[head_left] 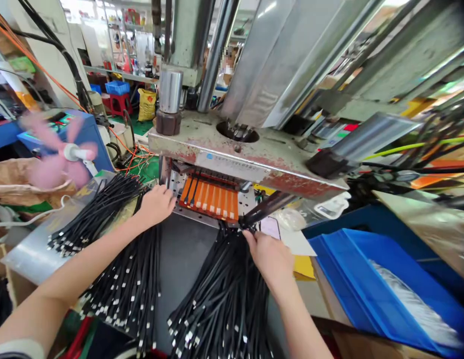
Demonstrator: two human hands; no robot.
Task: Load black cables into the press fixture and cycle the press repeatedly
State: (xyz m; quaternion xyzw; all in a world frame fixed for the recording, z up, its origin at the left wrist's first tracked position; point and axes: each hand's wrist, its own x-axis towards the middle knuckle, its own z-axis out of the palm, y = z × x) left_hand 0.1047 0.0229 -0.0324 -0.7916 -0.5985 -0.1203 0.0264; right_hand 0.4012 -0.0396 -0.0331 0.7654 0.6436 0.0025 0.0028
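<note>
My left hand (156,203) rests with curled fingers at the left edge of an orange slotted fixture (213,199) under a worn metal press plate (250,154). Its fingertips are hidden, so what it holds is unclear. My right hand (269,257) pinches the ends of black cables (224,294) just in front of the fixture's right end. Two thin black cables lie in the fixture's left slots. More black cables (93,214) with silver tips fan out at the left and hang down in front of me.
A blue plastic bin (370,294) with white strands stands at the right. A pink spinning fan (62,154) and a brown paper bag (15,182) are at the left. Steel press columns (217,50) rise behind. Another person is partly visible far back.
</note>
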